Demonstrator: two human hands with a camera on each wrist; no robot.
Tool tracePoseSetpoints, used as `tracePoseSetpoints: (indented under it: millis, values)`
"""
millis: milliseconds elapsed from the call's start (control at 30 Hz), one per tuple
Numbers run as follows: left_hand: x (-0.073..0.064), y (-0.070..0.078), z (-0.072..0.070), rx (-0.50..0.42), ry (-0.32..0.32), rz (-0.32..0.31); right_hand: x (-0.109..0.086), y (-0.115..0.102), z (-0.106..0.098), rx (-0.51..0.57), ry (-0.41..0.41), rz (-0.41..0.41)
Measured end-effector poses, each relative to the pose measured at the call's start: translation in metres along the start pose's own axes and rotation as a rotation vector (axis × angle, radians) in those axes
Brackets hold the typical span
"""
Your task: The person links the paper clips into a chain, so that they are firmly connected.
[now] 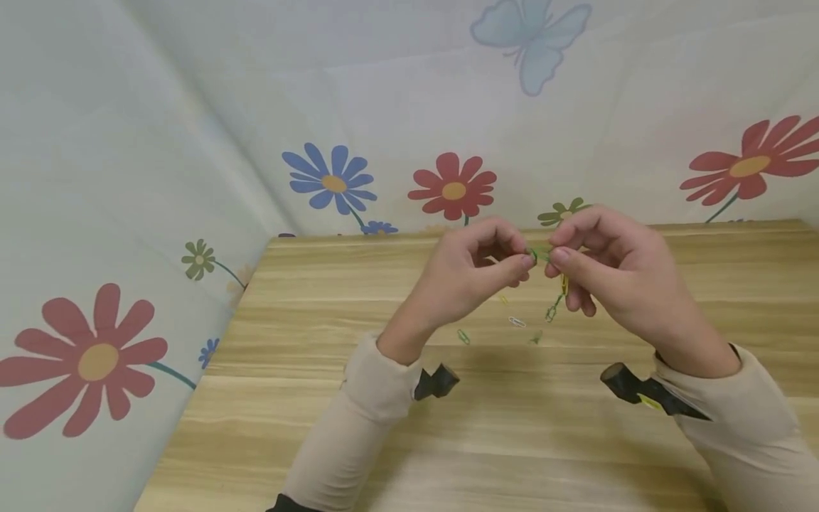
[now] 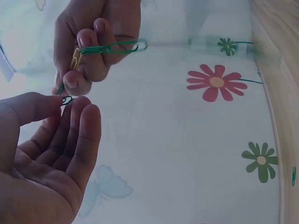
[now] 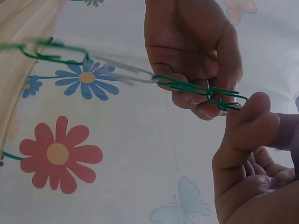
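Both hands meet over the table, fingertips close together. My left hand (image 1: 470, 274) pinches a green paper clip (image 2: 67, 100) between thumb and index finger. Facing it, my right hand (image 1: 623, 281) pinches another green clip (image 3: 230, 99) between thumb and forefinger. Below the right hand hangs a short chain of linked clips: a yellow paper clip (image 1: 564, 284) with green paper clips (image 1: 552, 313) under it. From the left wrist, the yellow clip lies against the right fingers. Whether the two pinched clips are hooked together cannot be told, as fingertips cover the ends.
On the wooden table (image 1: 288, 398) beneath the hands lie loose clips: a green one (image 1: 463, 337), a white one (image 1: 517, 322) and a small yellow one (image 1: 503, 299). A flower-printed cloth (image 1: 384, 107) stands behind and to the left of the table.
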State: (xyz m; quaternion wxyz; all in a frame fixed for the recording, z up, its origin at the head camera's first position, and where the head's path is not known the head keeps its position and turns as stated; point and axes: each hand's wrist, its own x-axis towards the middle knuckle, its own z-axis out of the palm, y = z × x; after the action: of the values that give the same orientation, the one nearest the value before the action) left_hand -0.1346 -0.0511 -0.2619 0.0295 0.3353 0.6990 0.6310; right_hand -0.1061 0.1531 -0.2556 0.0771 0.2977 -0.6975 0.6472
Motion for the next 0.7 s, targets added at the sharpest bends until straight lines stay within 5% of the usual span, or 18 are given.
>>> tracePoseSetpoints:
  millis: [367,700]
  values:
    - [0.0024,0.0034,0.001,-0.131,0.01,0.091,-0.0004,-0.0013,-0.0016,0.011,-0.048,0.003]
    - [0.0036,0.003,0.0003,-0.109,0.002,0.121,0.0007,0.0016,-0.0048,0.026,-0.144,0.026]
